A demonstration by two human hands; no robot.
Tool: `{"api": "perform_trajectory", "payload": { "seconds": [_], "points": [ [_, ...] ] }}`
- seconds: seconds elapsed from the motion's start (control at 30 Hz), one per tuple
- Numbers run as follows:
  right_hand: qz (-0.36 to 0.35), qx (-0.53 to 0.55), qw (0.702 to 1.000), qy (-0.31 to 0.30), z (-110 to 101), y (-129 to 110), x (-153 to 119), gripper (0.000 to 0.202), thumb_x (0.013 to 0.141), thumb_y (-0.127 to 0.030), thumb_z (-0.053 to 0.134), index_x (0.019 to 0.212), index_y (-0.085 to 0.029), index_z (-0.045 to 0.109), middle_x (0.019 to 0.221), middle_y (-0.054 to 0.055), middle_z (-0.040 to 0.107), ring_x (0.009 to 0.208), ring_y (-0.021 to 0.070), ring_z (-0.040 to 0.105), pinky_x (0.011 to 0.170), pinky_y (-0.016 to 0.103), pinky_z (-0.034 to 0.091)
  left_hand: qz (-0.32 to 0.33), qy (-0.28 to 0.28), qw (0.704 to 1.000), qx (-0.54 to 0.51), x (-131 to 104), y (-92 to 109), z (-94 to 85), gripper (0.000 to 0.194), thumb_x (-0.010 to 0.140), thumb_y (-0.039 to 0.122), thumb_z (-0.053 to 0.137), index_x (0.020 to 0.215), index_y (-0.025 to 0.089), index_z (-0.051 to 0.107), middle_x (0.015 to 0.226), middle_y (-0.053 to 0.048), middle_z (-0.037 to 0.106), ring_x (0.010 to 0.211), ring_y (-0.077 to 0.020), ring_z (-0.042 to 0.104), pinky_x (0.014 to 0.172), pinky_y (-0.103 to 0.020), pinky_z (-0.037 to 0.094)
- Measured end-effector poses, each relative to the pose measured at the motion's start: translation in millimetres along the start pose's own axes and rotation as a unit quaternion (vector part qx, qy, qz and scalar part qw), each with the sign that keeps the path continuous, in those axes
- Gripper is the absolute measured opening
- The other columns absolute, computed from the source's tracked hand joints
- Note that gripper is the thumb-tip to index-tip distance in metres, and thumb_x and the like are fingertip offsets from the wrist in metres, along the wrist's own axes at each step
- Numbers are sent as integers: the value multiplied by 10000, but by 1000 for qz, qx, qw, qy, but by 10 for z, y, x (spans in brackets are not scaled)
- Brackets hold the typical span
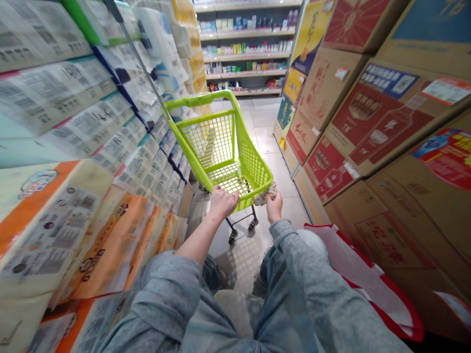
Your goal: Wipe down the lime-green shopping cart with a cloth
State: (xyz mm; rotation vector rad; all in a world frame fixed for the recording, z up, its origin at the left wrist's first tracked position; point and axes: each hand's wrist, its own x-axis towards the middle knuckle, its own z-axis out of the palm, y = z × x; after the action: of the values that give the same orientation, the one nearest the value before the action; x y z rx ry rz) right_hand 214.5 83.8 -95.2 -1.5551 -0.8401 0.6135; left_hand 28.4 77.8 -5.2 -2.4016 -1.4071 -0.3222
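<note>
A lime-green plastic shopping cart (pixel 253 162) with a grid basket and small black wheels stands in front of my knees. My left hand (pixel 223 202) is closed over the near rim of its basket. At the near right corner, my right hand (pixel 274 206) pinches a crumpled patterned cloth (pixel 262 197) that lies against the outside of the rim. A thin metal pole handle (pixel 142 63) rises from the cart's far left side. Part of the cloth is hidden behind the corner and my fingers.
Stacked tissue packs (pixel 91 230) line the left side closely. Cardboard cartons (pixel 379 117) are piled on the right, with a red-edged white bag (pixel 371 274) by my right leg. Shelves (pixel 250 34) of small goods cross the far end beyond the tiled floor (pixel 263 132).
</note>
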Motion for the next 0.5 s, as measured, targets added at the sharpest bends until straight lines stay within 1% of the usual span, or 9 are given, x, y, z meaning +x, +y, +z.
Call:
{"api": "perform_trajectory", "payload": {
  "seconds": [0.03, 0.1, 0.2, 0.23, 0.27, 0.33, 0.4, 0.47, 0.5],
  "points": [
    [-16, 2, 1000, -13, 9, 21, -31, 309, 684, -289, 517, 969, -172, 533, 908, 66, 630, 819, 189, 565, 779, 334, 453, 1, 2, 1000, -1, 7, 4, 7, 592, 952, 295, 266, 548, 131, 667, 524, -107, 650, 526, -163, 566, 721, -389, 317],
    [-46, 1, 998, -50, 59, 60, -190, 347, 693, -301, 512, 1016, -175, 531, 923, 63, 635, 826, 187, 574, 779, 324, 454, 0, 2, 1000, -3, 22, 13, 22, 594, 952, 292, 265, 544, 130, 665, 527, -110, 650, 531, -170, 568, 722, -393, 316],
    [-50, -16, 988, -145, 150, 105, -494, 281, 698, -319, 520, 942, -182, 552, 820, 39, 633, 738, 183, 574, 695, 300, 458, 0, 4, 1000, -10, 41, 21, 38, 592, 953, 290, 264, 555, 127, 670, 542, -120, 654, 544, -183, 575, 738, -404, 315],
    [-47, -22, 985, -165, 167, 113, -564, 261, 698, -326, 527, 915, -184, 557, 790, 31, 628, 712, 182, 569, 671, 295, 455, 0, 5, 1000, -13, 45, 22, 40, 591, 953, 290, 264, 559, 124, 673, 545, -123, 653, 548, -188, 577, 745, -409, 314],
    [-44, -28, 984, -170, 174, 115, -605, 248, 698, -332, 532, 895, -184, 561, 769, 27, 622, 696, 182, 563, 656, 293, 451, 0, 4, 1000, -16, 46, 22, 41, 591, 953, 290, 264, 563, 122, 675, 547, -126, 653, 551, -192, 577, 748, -411, 313],
    [-41, -39, 988, -142, 154, 105, -601, 223, 707, -335, 528, 864, -181, 567, 749, 27, 615, 682, 183, 555, 654, 298, 447, 1, 2, 1000, -17, 46, 21, 39, 591, 954, 293, 263, 571, 122, 680, 546, -126, 650, 553, -194, 576, 748, -411, 312],
    [-43, -41, 995, -83, 110, 84, -515, 215, 721, -327, 512, 861, -176, 575, 764, 37, 619, 703, 188, 557, 680, 308, 451, 1, -1, 1000, -14, 46, 23, 37, 592, 954, 296, 262, 575, 126, 683, 542, -120, 650, 550, -191, 573, 743, -408, 311],
    [-58, -41, 997, -31, 72, 67, -419, 248, 727, -311, 507, 913, -167, 585, 833, 60, 635, 769, 198, 568, 736, 325, 457, -1, -2, 1000, -12, 50, 29, 40, 593, 954, 298, 263, 571, 130, 683, 539, -115, 650, 547, -190, 573, 740, -409, 310],
    [-72, -42, 996, -19, 64, 64, -388, 279, 727, -300, 507, 957, -163, 586, 883, 73, 639, 813, 204, 571, 768, 334, 458, -3, -2, 1000, -13, 54, 33, 42, 593, 954, 296, 263, 568, 131, 682, 537, -114, 651, 546, -191, 573, 738, -410, 309]
  ]
}}
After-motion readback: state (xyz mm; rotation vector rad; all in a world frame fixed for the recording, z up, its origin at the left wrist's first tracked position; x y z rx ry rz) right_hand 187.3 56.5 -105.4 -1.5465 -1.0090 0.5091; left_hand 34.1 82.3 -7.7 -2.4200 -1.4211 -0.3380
